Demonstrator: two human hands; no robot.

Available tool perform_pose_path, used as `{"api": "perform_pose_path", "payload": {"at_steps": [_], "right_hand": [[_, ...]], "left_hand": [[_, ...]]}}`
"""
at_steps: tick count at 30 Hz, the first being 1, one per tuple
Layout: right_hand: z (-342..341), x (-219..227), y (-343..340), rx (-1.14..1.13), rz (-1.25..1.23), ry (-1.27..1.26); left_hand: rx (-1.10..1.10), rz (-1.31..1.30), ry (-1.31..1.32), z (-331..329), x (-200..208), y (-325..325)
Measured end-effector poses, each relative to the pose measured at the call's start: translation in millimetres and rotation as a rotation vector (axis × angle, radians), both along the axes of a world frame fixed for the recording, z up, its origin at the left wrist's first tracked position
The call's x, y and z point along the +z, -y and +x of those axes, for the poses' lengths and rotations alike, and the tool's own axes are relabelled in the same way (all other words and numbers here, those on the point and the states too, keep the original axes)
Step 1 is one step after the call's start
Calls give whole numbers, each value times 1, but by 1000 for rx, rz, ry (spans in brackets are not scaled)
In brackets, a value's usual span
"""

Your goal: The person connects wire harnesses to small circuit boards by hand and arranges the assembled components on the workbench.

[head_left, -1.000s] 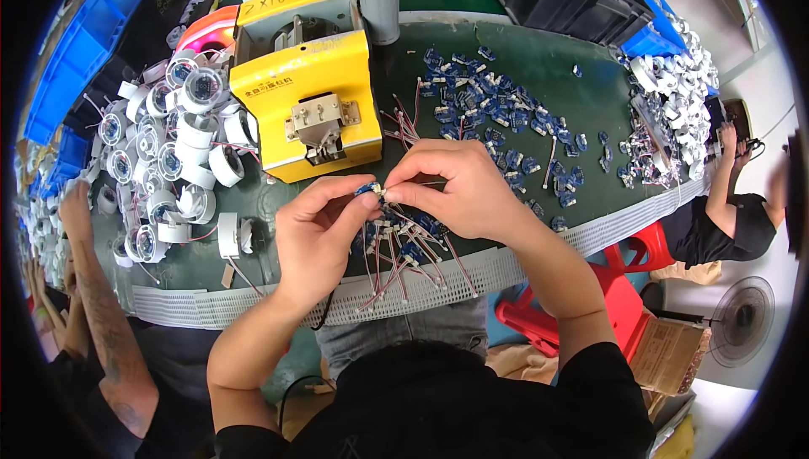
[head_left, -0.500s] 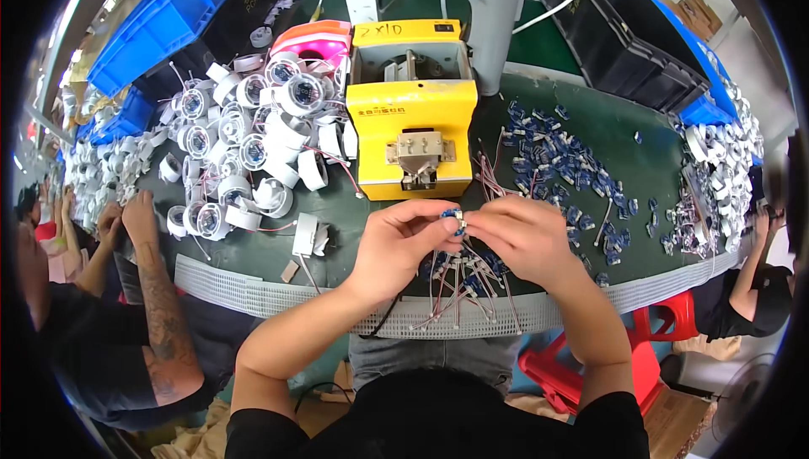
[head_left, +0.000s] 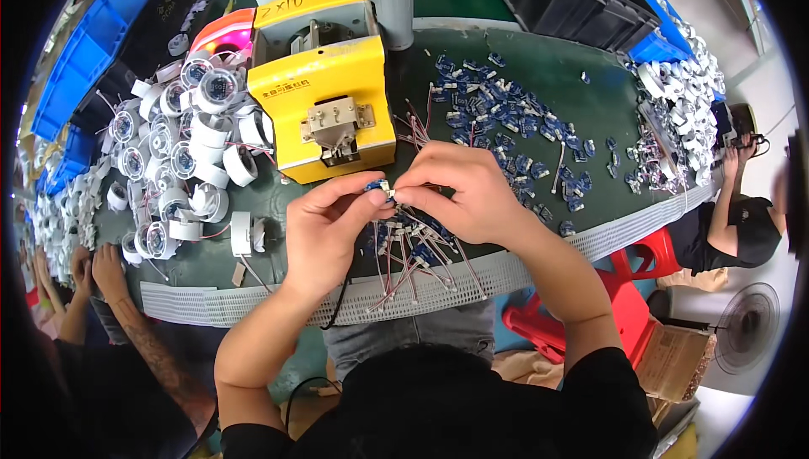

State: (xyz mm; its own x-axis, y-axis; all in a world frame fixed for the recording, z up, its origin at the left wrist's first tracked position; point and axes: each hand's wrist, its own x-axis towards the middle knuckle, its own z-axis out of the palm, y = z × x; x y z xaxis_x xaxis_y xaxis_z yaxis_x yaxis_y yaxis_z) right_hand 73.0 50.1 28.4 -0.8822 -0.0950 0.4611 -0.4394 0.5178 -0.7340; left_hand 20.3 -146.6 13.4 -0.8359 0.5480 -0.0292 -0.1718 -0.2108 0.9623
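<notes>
Our left hand (head_left: 324, 231) has its fingers clamped on a small blue circuit board (head_left: 377, 184) above the dark green table (head_left: 573, 50); right hand (head_left: 465, 196) pinches a tiny white connector (head_left: 391, 195) at its edge. We'd say partway: blue boards with red-white leads (head_left: 426, 254) below our hands, loose blue boards (head_left: 514, 113) remain. Black plastic crate (head_left: 565, 14), blue plastic crate (head_left: 94, 54): contents unclear.

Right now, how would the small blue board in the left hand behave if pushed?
The blue board is probably light, being small beside the left hand pinching it. Likely stiff: no bend shows. It may twist in that narrow pinch if the right hand, close beside it, pushes.
</notes>
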Motion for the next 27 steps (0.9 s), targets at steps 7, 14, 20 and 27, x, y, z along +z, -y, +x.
{"api": "perform_pose_path", "payload": {"at_steps": [7,14,20,27], "right_hand": [[2,2,6,7,52,34],[8,5,-12,166,46,41],[1,-4,-18,281,-26,6],[-2,-5,-18,431,-60,-128]], "left_hand": [[55,-50,-148,4,-7,3],[-72,-116,-433,5,-4,6],[-51,-132,-610,7,-6,10],[-109,-46,-624,11,-7,10]]}}
